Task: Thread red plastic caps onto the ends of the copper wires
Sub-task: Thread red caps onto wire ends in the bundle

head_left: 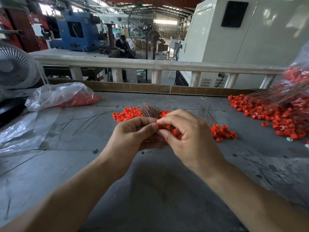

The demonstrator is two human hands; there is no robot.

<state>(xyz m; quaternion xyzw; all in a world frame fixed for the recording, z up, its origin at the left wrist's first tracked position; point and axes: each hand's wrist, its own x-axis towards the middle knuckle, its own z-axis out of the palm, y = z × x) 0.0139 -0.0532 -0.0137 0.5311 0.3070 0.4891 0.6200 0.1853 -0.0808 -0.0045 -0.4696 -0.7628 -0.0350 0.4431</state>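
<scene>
Both hands meet above the grey worktable [150,181]: the left hand [132,136] grips a bundle of copper wires [149,111] whose ends fan upward behind it, while the right hand [189,136] pinches a red plastic cap [159,126] between thumb and forefinger at the left fingertips. Loose caps [222,131] lie just behind the hands; capped wires [277,104] heap at far right, a bag of caps [65,96] at left

- red caps [127,115] scattered on a grey table [150,190]
- copper-brown wires [149,110]
- clear plastic bag [61,95] showing red inside
- blue machine [77,33]
- off-white cabinet [250,36] with a black vent [234,13]
- white fan [15,67]
</scene>
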